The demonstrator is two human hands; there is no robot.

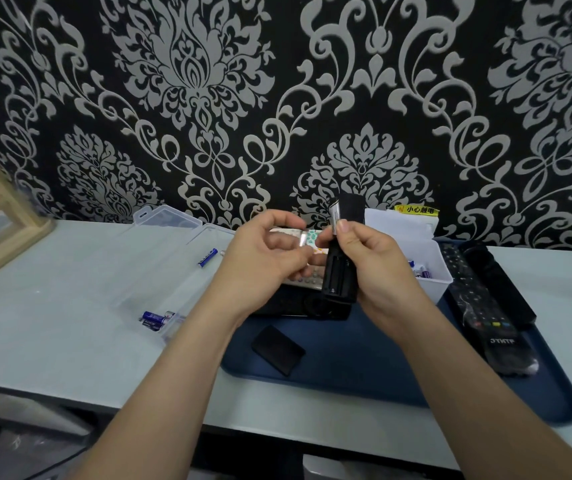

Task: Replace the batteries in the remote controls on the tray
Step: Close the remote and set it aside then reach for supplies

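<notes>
Black damask wallpaper (277, 98) behind pale tabletop (52, 323)

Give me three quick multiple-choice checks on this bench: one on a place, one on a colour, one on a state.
1. The loose black battery cover lies: A) on the blue tray; B) in a drawer; C) on the floor.
2. The lone battery on the table is: A) red; B) blue; C) yellow.
3. The battery bay of the remote held in the right hand is: A) covered; B) open; C) taped over.

Answers:
1 A, the cover rests flat on the tray's near part.
2 B, its wrap is blue.
3 B, the slots show with no cover over them.
</notes>
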